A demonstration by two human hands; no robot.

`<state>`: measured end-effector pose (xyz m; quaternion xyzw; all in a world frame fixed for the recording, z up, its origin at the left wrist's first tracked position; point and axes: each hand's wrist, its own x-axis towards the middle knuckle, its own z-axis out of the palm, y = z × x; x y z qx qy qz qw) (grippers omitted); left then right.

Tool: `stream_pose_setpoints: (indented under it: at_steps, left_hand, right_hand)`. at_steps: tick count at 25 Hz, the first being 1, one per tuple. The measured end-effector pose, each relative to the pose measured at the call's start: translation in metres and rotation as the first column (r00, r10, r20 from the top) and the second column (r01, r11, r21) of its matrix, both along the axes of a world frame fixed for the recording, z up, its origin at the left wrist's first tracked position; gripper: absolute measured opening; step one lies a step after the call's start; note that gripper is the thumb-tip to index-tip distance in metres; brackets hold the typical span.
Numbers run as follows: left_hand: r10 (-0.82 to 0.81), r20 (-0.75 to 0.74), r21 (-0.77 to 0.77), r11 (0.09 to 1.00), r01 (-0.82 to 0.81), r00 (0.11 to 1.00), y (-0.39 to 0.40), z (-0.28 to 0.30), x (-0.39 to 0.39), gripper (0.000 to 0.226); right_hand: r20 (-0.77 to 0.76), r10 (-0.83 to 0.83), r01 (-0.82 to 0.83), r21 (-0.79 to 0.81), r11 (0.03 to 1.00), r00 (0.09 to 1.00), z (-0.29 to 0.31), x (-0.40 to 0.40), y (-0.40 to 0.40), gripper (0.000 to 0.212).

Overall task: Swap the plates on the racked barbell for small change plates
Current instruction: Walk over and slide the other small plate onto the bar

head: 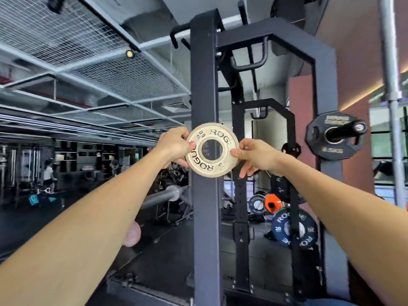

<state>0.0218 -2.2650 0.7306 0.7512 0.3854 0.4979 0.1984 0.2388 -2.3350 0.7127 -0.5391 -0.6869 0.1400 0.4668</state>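
Cream-white round change plate (212, 150) held up in both hands before the black steel rack upright (204, 85).

Left hand (174, 147) pinches the plate's left rim, thumb on its face; right hand (256, 156) pinches the right rim the same way, so each grip is closed on the plate. Off to the right, a black many-sided plate (331, 138) sits on a barbell sleeve (346, 130). Blue round plates (293, 230) stand low beside the rack.

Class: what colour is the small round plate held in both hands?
Off-white small round change plate, seen in the head view.
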Motion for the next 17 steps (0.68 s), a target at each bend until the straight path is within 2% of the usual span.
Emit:
stream_pose_setpoints:
  at_steps: [8,17]
  left_hand:
    - [0.003,-0.038,-0.048,0.999,-0.004,0.999,0.075,-0.009,-0.138,0.006]
    - [-0.015,0.02,-0.081,0.997,0.016,1.0,0.168,-0.03,-0.189,0.006]
  right_hand:
    - [0.034,0.002,-0.001,-0.03,1.0,0.999,-0.009,-0.132,0.076,0.021]
    - [0.067,-0.011,0.015,-0.06,0.998,0.998,-0.018,-0.182,0.174,0.019]
